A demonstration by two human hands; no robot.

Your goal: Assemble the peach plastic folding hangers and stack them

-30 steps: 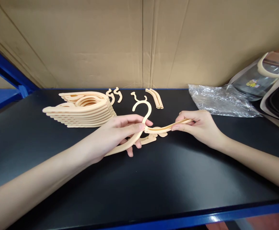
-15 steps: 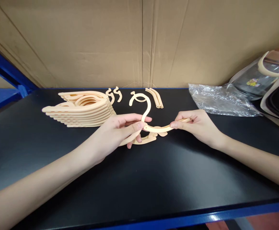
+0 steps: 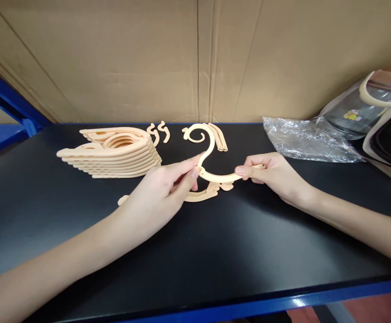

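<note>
Between my hands is a cream plastic folding hanger (image 3: 219, 177), its hook (image 3: 211, 141) curling up and away from me. My left hand (image 3: 168, 188) pinches it at the joint below the hook. Thumb and fingers of my right hand (image 3: 266, 172) are closed on the free end of the curved arm, out to the right. Behind and below the left hand, more cream hanger parts (image 3: 202, 196) lie on the black tabletop, partly covered by that hand. The left hand hides any other arm of the hanger.
A stack of folded cream hangers (image 3: 124, 157) stands at the left. Behind are small hook-shaped pieces (image 3: 163, 131), a curled piece (image 3: 195, 140) and curved strips (image 3: 219, 139). A clear plastic bag (image 3: 310, 141) and transparent pouches (image 3: 350, 107) lie right, before a cardboard wall (image 3: 131, 58).
The hanger's hook has swung upright and its open side has turned left. The left fingers have drawn in round the joint. The right hand has shifted slightly left, still gripping the arm.
</note>
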